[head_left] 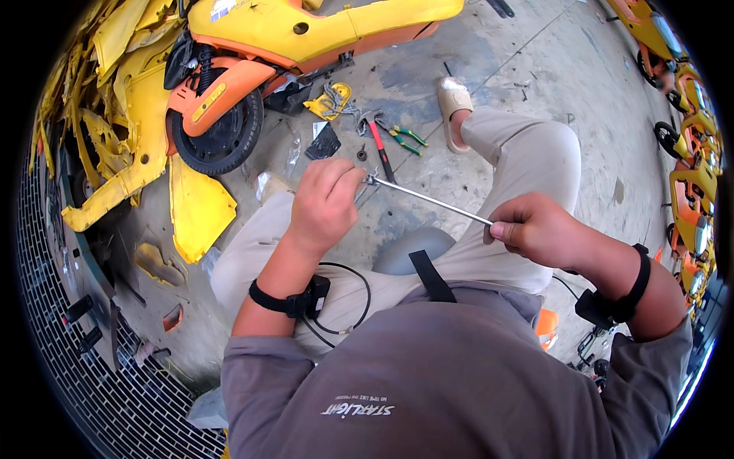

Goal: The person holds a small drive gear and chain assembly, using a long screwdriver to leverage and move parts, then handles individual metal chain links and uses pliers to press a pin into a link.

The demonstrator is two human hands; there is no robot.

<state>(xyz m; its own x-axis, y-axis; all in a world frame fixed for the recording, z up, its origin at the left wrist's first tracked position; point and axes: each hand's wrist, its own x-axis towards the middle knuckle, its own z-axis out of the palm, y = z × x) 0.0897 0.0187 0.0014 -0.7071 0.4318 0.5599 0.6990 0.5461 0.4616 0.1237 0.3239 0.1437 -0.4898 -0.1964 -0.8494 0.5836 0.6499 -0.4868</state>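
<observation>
A thin, straight metal rod [432, 202] spans the gap between my two hands, above my lap. My right hand [535, 223] is closed on its right end, thumb and fingers pinching it. At the rod's left end is a small grey metal piece [371, 180], and my left hand [327, 200] is closed around it; the fingers hide most of that piece. On the floor beyond lie a hammer [380, 149] with a red and black handle and green-handled pliers [405, 138].
A yellow and orange scooter [306, 34] lies ahead, its black front wheel [222, 134] toward me. Broken yellow panels [115, 138] pile up at left. A yellow piece with a grey chain or cable [330, 101] is near the hammer. More scooters [692, 168] line the right side.
</observation>
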